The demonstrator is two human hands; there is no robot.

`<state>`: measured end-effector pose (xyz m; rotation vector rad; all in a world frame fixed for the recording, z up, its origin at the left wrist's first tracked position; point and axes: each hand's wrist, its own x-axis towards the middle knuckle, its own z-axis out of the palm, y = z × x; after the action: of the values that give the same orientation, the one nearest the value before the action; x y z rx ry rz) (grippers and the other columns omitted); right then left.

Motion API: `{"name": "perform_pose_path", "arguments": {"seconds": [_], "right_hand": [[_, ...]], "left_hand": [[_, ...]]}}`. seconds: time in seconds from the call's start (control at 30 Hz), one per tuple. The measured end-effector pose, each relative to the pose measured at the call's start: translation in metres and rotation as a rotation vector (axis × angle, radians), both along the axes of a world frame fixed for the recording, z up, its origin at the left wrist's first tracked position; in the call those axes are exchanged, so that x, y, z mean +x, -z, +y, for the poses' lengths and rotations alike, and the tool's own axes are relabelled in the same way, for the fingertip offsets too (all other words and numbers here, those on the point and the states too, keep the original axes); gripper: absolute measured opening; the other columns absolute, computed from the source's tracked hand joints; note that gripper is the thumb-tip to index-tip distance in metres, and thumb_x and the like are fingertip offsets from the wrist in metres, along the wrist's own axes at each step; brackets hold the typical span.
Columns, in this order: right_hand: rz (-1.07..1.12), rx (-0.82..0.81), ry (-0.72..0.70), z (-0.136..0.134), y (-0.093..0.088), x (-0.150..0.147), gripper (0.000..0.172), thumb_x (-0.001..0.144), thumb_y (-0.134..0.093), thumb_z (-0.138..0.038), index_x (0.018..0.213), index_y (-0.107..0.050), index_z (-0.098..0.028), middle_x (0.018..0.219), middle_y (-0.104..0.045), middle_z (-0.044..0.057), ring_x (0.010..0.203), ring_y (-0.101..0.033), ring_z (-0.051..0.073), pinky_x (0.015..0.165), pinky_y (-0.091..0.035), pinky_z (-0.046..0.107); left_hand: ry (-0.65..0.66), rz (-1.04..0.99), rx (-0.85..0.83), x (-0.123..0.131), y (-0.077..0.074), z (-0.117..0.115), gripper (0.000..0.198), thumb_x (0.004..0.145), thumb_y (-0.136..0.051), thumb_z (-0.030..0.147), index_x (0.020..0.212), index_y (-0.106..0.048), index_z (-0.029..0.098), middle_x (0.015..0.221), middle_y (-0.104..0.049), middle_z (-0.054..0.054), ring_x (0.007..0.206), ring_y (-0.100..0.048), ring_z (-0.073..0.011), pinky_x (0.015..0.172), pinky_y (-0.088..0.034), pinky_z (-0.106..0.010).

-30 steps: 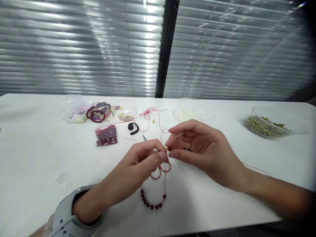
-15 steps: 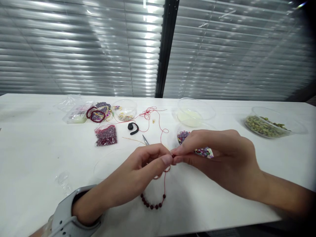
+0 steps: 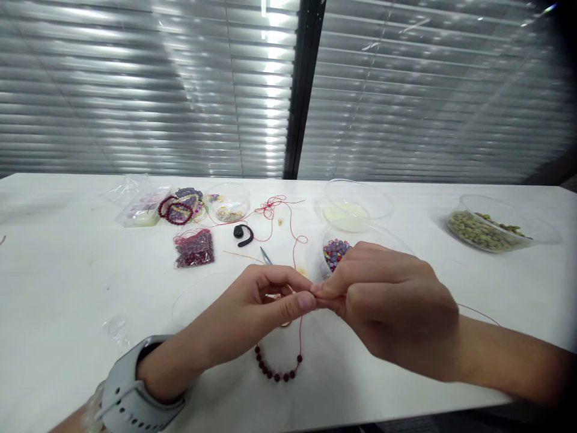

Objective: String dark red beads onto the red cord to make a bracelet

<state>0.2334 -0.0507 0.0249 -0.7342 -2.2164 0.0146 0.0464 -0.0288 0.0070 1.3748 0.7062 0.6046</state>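
My left hand (image 3: 265,304) is closed, thumb and forefinger pinching the red string (image 3: 300,337). My right hand (image 3: 396,307) is closed too, its fingertips pinched against those of my left hand on the same string; any bead between them is hidden. Several dark red beads (image 3: 276,377) hang threaded on the string in a curve below my hands. Part of the string shows beyond my right wrist. Behind my left hand lie scissors (image 3: 265,255), with the blade tip showing and the handles mostly covered. A clear bowl of mixed beads (image 3: 336,252) sits partly behind my right hand.
A bag of dark red beads (image 3: 195,248), a black earpiece (image 3: 244,234) and tangled red string (image 3: 270,206) lie beyond my hands. Further back are beaded bracelets (image 3: 178,210) and a clear bead tub (image 3: 229,204). A container of green pieces (image 3: 487,231) stands at right.
My right hand has turned, its back now facing up, and its fingers have curled in. The red bead seen between the fingertips is now hidden. My left hand has barely moved.
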Motion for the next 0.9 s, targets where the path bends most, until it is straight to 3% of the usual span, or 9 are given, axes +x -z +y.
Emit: {"name": "perform_pose_path", "arguments": {"seconds": [0.13, 0.3, 0.47, 0.73, 0.9], "right_hand": [[-0.018, -0.010, -0.061, -0.002, 0.003, 0.001, 0.032, 0.075, -0.051, 0.002, 0.054, -0.041, -0.020, 0.056, -0.058, -0.004, 0.052, -0.049, 0.008, 0.055, -0.039, 0.027], [-0.058, -0.038, -0.180, -0.010, -0.002, 0.004, 0.027, 0.072, -0.054, 0.003, 0.063, -0.043, -0.019, 0.071, -0.068, -0.004, 0.062, -0.057, 0.009, 0.059, -0.041, 0.029], [-0.058, -0.128, -0.175, -0.012, -0.012, 0.004, 0.029, 0.072, -0.048, 0.007, 0.061, -0.043, -0.019, 0.070, -0.069, -0.003, 0.060, -0.059, 0.009, 0.056, -0.042, 0.027], [0.162, -0.379, -0.188, -0.008, -0.012, 0.005, 0.027, 0.073, -0.061, 0.002, 0.064, -0.049, -0.020, 0.065, -0.066, -0.004, 0.060, -0.060, 0.009, 0.056, -0.048, 0.022], [0.197, -0.438, -0.179, -0.007, -0.013, 0.007, 0.030, 0.072, -0.063, 0.003, 0.062, -0.043, -0.018, 0.066, -0.066, -0.005, 0.060, -0.060, 0.007, 0.055, -0.047, 0.019]], "left_hand": [[0.005, -0.039, -0.082, -0.002, 0.000, 0.001, 0.010, 0.074, -0.070, 0.024, 0.069, -0.068, 0.016, 0.066, -0.060, 0.000, 0.066, -0.051, -0.0123, 0.063, -0.041, -0.024], [0.060, -0.010, 0.015, -0.006, -0.003, 0.000, 0.011, 0.071, -0.073, 0.023, 0.066, -0.068, 0.014, 0.070, -0.064, -0.003, 0.069, -0.054, -0.0157, 0.064, -0.040, -0.028], [0.087, -0.046, -0.022, -0.007, -0.004, -0.002, 0.014, 0.074, -0.070, 0.025, 0.066, -0.065, 0.015, 0.068, -0.060, -0.002, 0.068, -0.053, -0.0145, 0.063, -0.039, -0.027], [0.166, -0.055, -0.042, -0.010, -0.004, -0.003, 0.017, 0.081, -0.064, 0.030, 0.072, -0.062, 0.015, 0.073, -0.057, -0.002, 0.071, -0.049, -0.0150, 0.065, -0.038, -0.029], [0.162, -0.052, 0.012, -0.009, 0.000, -0.002, 0.020, 0.081, -0.064, 0.035, 0.076, -0.063, 0.016, 0.074, -0.056, -0.001, 0.071, -0.049, -0.0142, 0.064, -0.038, -0.027]]}}
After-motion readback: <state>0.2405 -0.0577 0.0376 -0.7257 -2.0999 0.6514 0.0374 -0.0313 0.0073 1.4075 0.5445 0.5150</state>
